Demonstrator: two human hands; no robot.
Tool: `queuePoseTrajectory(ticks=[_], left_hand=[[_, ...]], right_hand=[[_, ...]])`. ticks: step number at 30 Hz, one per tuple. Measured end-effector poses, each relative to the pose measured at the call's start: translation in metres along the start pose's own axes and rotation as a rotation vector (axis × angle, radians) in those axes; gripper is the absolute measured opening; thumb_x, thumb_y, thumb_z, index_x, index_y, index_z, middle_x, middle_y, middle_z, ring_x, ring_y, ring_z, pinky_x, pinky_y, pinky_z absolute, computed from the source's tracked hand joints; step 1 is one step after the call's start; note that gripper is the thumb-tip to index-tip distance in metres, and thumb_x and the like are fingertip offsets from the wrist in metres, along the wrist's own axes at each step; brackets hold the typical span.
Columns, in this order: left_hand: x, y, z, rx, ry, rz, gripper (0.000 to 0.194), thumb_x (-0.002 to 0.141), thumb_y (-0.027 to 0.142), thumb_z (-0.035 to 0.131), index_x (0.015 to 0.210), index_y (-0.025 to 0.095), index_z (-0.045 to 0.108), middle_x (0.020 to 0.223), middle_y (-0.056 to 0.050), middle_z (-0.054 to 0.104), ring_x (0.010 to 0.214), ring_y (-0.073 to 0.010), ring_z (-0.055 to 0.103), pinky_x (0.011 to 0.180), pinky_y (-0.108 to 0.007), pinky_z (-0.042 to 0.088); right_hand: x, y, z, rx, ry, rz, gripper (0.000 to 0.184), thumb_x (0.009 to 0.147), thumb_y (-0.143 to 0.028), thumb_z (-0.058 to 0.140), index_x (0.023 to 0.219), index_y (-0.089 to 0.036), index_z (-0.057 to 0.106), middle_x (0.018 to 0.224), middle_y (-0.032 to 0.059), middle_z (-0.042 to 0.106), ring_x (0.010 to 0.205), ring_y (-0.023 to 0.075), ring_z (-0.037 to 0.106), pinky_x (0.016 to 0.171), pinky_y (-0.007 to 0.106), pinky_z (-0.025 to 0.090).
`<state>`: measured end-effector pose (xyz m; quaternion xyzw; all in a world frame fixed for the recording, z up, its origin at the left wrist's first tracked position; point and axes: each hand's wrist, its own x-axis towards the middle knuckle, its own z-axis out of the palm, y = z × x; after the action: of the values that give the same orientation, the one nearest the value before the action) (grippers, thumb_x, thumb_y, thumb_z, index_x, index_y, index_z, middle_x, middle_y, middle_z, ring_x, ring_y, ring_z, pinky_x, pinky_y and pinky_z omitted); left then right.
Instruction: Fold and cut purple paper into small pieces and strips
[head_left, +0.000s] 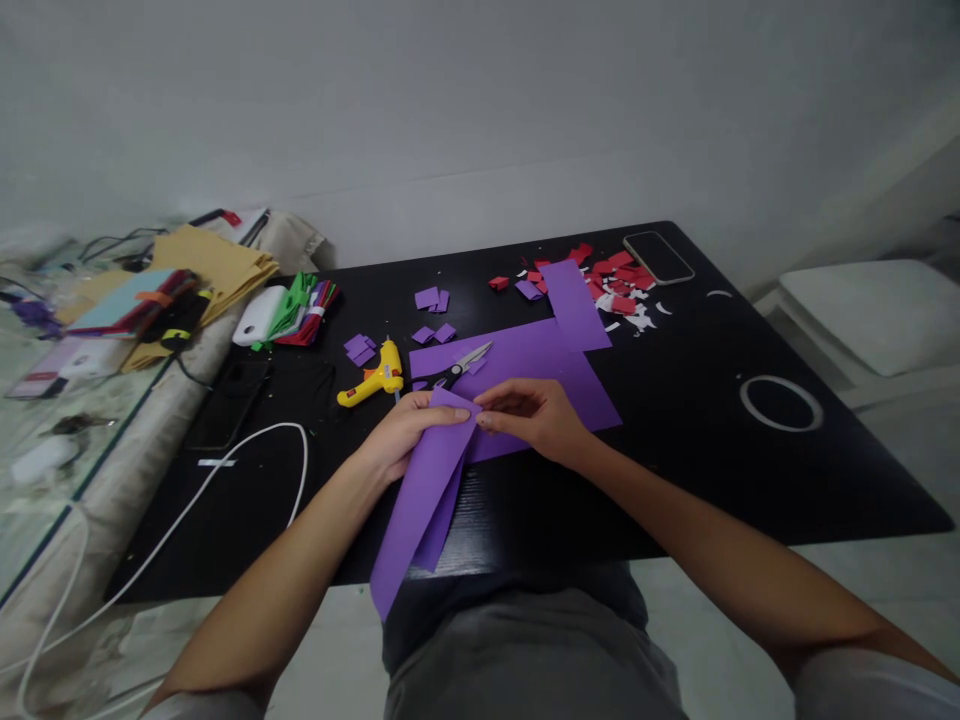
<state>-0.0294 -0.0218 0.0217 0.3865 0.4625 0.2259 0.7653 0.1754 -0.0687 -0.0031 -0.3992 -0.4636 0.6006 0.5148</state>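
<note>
A long strip of purple paper (427, 490), apparently folded or doubled, is gripped in my left hand (405, 430), the thumb on top near its upper end. Its lower end hangs past the table's front edge. My right hand (540, 415) pinches the corner of this strip with thumb and fingertips. Beneath and behind both hands lies a larger purple sheet (577, 380). Scissors (463, 368) rest on that sheet with their blades partly apart. A yellow glue gun (379, 375) sits just left of the sheet.
Small purple pieces (360, 348) lie in groups behind the glue gun. Red and white scraps (619, 285) are heaped at the back right, beside a purple strip (576, 305) and a phone-shaped frame (660, 257). A tape-like ring (780, 403) lies right; a white cable (304, 450) crosses the left.
</note>
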Motion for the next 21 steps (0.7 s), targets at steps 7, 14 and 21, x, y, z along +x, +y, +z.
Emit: queuePoseTrajectory(ticks=[7, 14, 21], left_hand=[[-0.0032, 0.0027, 0.0040, -0.013, 0.000, -0.006, 0.032, 0.058, 0.027, 0.094, 0.082, 0.011, 0.084, 0.075, -0.009, 0.080, 0.058, -0.0141, 0.069, 0.058, -0.021, 0.054], [-0.0034, 0.0027, 0.0019, -0.010, -0.003, -0.004, 0.034, 0.056, 0.029, 0.096, 0.082, 0.012, 0.084, 0.072, -0.007, 0.079, 0.055, -0.0131, 0.068, 0.056, -0.020, 0.054], [-0.0023, 0.0023, 0.0027, -0.007, -0.002, -0.006, 0.035, 0.053, 0.029, 0.098, 0.080, 0.012, 0.084, 0.072, -0.008, 0.080, 0.055, -0.0128, 0.069, 0.055, -0.019, 0.054]], right_hand=[[0.0022, 0.0011, -0.0018, 0.010, -0.020, -0.045, 0.026, 0.067, -0.028, 0.094, 0.091, -0.025, 0.084, 0.082, -0.0006, 0.081, 0.076, 0.0149, 0.076, 0.076, 0.029, 0.064], [0.0012, -0.0014, -0.0010, -0.007, -0.011, -0.046, 0.027, 0.066, -0.029, 0.094, 0.091, -0.026, 0.084, 0.083, -0.0004, 0.082, 0.077, 0.0155, 0.077, 0.078, 0.029, 0.064], [0.0011, -0.0010, -0.0013, -0.040, 0.002, -0.051, 0.027, 0.066, -0.031, 0.095, 0.090, -0.026, 0.084, 0.084, 0.0001, 0.082, 0.079, 0.0166, 0.078, 0.080, 0.031, 0.065]])
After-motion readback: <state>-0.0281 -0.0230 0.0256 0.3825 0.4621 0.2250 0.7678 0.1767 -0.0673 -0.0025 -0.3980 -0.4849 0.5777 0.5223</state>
